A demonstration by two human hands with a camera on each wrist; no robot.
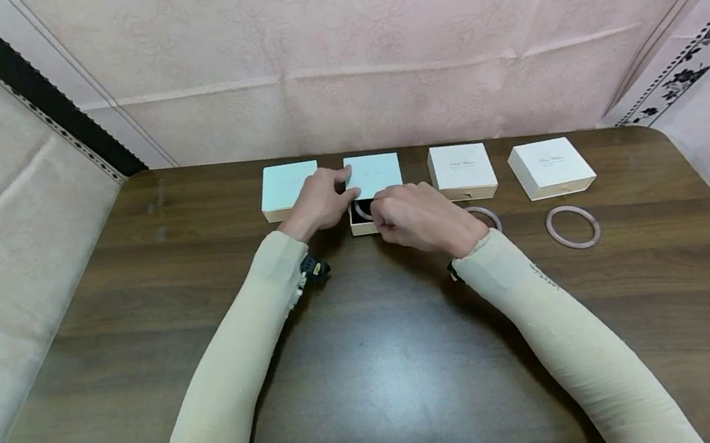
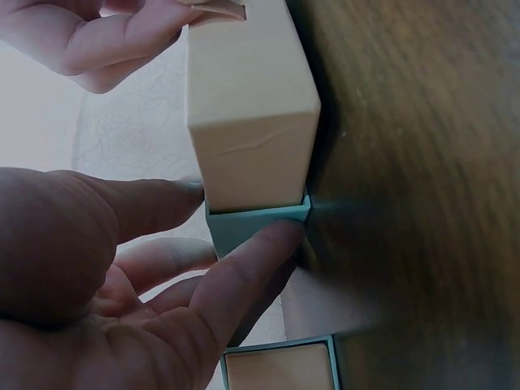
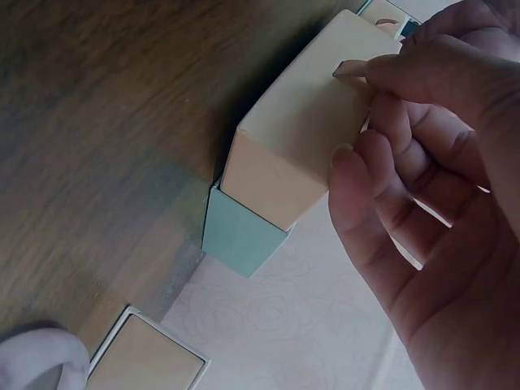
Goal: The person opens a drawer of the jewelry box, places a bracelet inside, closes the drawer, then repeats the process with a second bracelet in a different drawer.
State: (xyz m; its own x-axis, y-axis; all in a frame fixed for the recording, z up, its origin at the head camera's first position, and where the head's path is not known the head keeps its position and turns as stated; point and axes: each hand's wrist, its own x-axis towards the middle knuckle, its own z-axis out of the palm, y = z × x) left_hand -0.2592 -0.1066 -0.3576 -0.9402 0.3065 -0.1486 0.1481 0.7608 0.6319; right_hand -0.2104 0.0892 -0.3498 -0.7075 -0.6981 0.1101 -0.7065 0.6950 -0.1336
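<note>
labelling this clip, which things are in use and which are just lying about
In use:
left hand, holding blue cover
right hand, pinching tab
drawer with ring inside

Lying about:
other blue box
two white boxes
two loose rings

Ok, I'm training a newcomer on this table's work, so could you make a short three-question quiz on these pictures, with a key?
1. How many boxes stand on the table?
2. True or false: a ring lies in the open drawer.
3. Fill in: the ___ hand pinches the drawer's tab.

Key:
1. Four: two blue, two white.
2. True; the head view shows part of it inside.
3. Right; the right hand has the tab, while the left hand holds the open box.
</note>
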